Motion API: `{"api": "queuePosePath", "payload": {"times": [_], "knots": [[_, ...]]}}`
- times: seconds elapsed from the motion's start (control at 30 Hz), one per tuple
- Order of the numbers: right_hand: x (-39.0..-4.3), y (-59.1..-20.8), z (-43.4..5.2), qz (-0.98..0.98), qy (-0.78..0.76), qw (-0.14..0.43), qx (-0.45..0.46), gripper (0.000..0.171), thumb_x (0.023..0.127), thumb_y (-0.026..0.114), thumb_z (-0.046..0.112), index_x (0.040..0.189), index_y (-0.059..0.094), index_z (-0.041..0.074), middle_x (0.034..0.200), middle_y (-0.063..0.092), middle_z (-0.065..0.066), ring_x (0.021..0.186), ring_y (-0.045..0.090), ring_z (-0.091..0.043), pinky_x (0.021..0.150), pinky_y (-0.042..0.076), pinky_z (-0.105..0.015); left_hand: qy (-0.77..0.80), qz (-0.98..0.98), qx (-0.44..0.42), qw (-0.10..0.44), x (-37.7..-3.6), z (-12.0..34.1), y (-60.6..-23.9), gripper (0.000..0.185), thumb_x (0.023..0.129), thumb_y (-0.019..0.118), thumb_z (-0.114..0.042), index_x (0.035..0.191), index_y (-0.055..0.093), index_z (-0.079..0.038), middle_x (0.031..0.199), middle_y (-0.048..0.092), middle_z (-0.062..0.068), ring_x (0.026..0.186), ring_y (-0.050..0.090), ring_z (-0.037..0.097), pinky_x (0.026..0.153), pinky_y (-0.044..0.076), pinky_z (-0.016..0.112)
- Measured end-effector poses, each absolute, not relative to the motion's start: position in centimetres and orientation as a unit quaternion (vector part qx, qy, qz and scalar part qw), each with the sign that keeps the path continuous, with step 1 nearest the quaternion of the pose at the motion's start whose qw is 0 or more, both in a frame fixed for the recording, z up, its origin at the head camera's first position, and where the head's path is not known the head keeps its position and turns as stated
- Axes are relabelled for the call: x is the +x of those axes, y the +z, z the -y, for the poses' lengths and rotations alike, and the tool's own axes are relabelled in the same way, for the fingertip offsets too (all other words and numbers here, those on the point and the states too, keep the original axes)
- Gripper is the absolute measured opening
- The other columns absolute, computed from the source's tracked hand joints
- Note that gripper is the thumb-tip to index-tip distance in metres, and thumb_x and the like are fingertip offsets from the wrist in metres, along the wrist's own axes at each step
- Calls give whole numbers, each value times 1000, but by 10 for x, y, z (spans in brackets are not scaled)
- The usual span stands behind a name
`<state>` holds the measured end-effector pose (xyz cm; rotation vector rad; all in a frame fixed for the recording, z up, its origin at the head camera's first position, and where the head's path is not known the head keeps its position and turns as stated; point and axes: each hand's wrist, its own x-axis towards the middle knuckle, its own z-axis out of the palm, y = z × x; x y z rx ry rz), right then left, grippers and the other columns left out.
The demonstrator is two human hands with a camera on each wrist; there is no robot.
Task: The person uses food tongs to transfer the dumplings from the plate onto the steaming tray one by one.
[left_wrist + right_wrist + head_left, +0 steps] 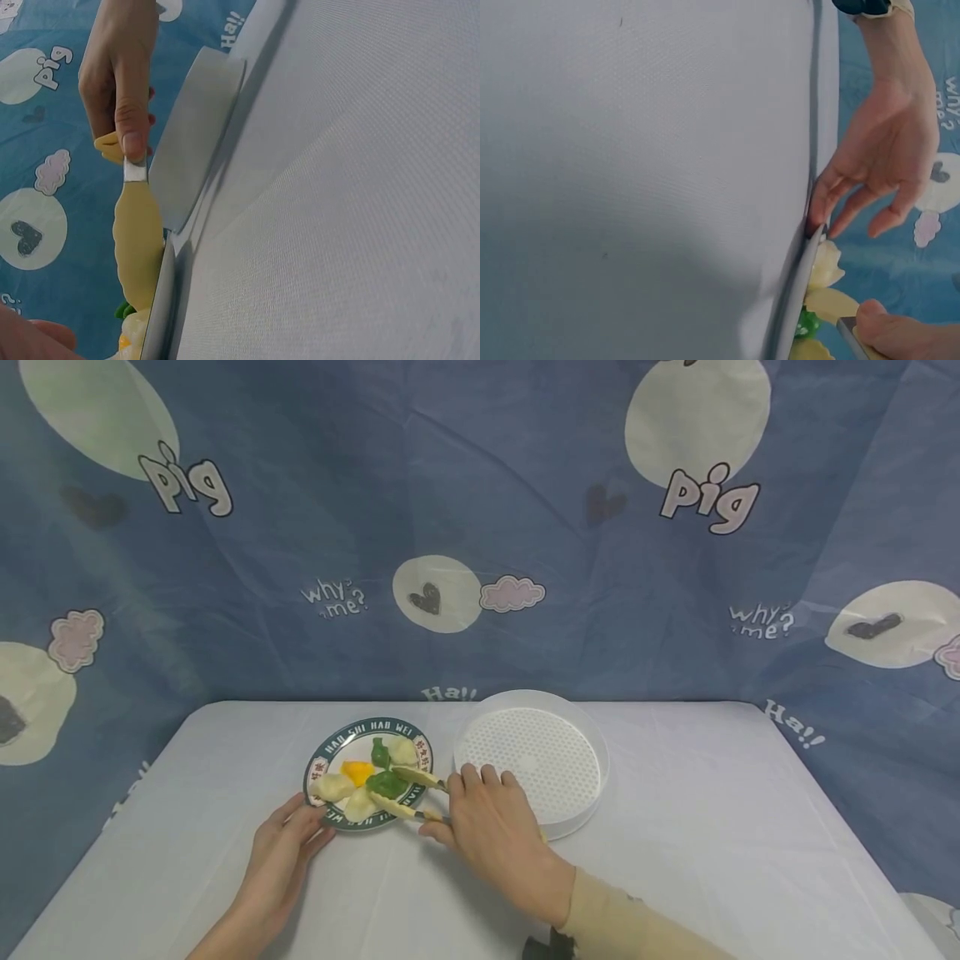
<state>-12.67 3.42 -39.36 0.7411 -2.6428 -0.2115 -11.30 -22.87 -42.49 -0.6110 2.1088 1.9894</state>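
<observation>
Blue cloth (525, 485) printed with "pig" and "why me?" lettering hangs behind everything, beyond the plate, and white fabric covers the table (720, 827) under it. So, on to the plate (378, 727): round, dark green around the rim, lettered all the way, and there go my two hands, one at each side. Left of it, my left hand (281, 852) has the near-left edge pinched, fingers bent around the rim, some above and some below. Over to the plate's right, my right hand (498, 835) has its fingers clamped on the tongs (397, 810), whose pale yellow arms reach in over the plate's right edge. Their tips stand apart, one on each side of the larger green piece (387, 785); whether they press on it, I can't tell. Around that, all on the plate: an orange-yellow piece (357, 772) near the middle, a small green piece (380, 752) toward the far side, and pale dumplings (333, 787), two by the left and near edges, one at the far right. Just right of the plate sits a white round perforated tray (528, 760), partly behind my right hand. And that's my beige sleeve (630, 918), well off to the plate's lower right.
</observation>
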Motion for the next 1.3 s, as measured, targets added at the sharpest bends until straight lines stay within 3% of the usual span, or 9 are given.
{"api": "queuePosePath", "payload": {"times": [0.3,0.63,0.9,1.13,1.3], "knots": [[-131,-399,-32,941,-66,196,268,62,96,59,76,87,61,15,73,43,4,62,35,-14,51,30,-25,668,-708,-209,92,-113,228,-424,82,112,41,-22,169,-12,4,179,-2,31,166,25,42,119,47,21],[-131,-401,-32,934,-67,221,271,59,97,59,74,86,63,17,72,48,5,63,42,-13,50,31,-24,675,-703,-205,88,-113,229,-424,82,113,42,-21,169,-12,4,179,-2,30,165,26,40,108,53,7],[-129,-404,-33,933,-63,230,268,58,97,59,74,84,61,18,71,48,5,62,43,-13,49,32,-24,673,-704,-205,92,-112,229,-424,83,113,42,-22,169,-13,4,179,-4,31,166,24,42,118,48,20],[-126,-402,-36,938,-51,222,262,57,98,59,73,87,64,17,72,48,5,63,43,-13,51,38,-25,677,-702,-203,90,-112,229,-424,83,113,42,-21,169,-13,4,179,-3,31,165,25,39,101,55,2],[-123,-398,-39,942,-37,212,258,57,98,60,73,87,63,17,71,46,6,62,40,-12,50,32,-23,679,-701,-201,90,-112,230,-424,82,113,42,-21,169,-13,4,179,-2,31,165,25,38,97,55,0]]}}
